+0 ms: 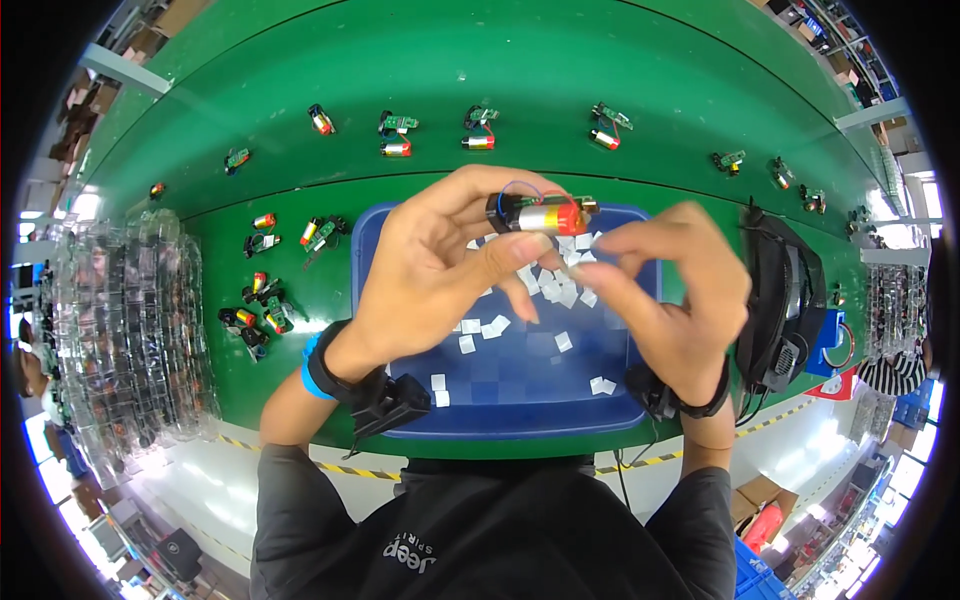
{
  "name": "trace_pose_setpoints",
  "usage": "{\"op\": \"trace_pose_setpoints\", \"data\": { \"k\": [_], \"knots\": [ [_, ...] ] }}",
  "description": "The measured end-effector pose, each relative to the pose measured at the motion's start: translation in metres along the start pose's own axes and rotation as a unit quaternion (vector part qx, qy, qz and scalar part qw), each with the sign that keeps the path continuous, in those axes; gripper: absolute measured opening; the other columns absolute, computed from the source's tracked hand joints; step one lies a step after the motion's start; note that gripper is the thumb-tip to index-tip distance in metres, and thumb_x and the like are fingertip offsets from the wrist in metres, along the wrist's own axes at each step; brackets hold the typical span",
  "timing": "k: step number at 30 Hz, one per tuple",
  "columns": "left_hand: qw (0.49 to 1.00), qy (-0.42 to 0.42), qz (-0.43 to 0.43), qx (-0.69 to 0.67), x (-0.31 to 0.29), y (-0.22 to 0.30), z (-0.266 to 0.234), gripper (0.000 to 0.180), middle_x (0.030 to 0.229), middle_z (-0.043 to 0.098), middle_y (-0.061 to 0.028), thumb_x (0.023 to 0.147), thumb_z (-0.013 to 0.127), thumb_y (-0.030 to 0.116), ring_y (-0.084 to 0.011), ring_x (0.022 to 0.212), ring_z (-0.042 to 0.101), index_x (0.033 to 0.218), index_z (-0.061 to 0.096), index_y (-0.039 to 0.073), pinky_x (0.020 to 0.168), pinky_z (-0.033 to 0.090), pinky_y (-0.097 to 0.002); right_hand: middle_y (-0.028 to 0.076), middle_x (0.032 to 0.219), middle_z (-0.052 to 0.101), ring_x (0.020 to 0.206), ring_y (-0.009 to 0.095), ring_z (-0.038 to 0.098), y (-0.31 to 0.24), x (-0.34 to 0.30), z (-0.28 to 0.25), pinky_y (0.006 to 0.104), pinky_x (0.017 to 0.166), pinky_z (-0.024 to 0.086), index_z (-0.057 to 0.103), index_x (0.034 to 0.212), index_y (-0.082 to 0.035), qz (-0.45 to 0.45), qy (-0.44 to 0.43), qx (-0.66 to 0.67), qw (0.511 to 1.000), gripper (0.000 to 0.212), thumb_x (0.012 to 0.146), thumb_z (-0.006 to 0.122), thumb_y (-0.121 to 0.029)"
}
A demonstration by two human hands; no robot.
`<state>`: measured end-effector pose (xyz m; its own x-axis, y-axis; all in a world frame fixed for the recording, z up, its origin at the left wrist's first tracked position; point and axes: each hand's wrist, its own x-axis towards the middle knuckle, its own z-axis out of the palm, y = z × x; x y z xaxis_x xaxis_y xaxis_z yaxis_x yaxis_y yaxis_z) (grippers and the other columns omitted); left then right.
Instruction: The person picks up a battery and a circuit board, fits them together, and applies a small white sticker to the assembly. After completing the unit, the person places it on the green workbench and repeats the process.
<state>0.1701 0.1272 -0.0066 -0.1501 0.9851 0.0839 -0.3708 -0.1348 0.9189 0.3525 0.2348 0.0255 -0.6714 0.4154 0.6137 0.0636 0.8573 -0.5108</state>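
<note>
My left hand (430, 250) is closed around a small circuit assembly, gripping it between thumb and fingers above a blue tray (500, 420). A red-and-silver cylindrical battery (545, 219) faces up in it, with thin red and blue wires and part of a green circuit board (588, 204) behind. Just to the right is my right hand (680, 290), thumb and index finger curled toward each other in a pinch. Slight blur and the white squares (555, 285) behind hide what the fingertips hold, if anything. Several more white squares lie scattered in the tray.
Several similar board-and-battery assemblies (397, 125) stand along the raised back ledge, and others (265, 300) lie left of the tray. Stacked clear plastic blister trays (130, 330) fill the far left. A black bag (780, 300) sits at the right, beside a blue box (826, 345).
</note>
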Motion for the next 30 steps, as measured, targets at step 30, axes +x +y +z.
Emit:
{"op": "trace_pose_setpoints", "data": {
  "k": [30],
  "knots": [
    [0.942,-0.017,-0.060,0.330,-0.002,-0.007,0.007,0.025,0.086,0.070,-0.0095,0.088,0.076,0.017,-0.0114,0.067,0.067,0.103,0.065,-0.001,0.049,0.055,-0.0242,0.004,0.100,0.062,0.082,0.011,0.059,0.015,-0.004,0.021,0.0237,0.069,0.049,0.059,0.120,-0.004,0.266,-0.128,0.192,0.936,0.037,0.086,0.074,-0.004]
  ]
}}
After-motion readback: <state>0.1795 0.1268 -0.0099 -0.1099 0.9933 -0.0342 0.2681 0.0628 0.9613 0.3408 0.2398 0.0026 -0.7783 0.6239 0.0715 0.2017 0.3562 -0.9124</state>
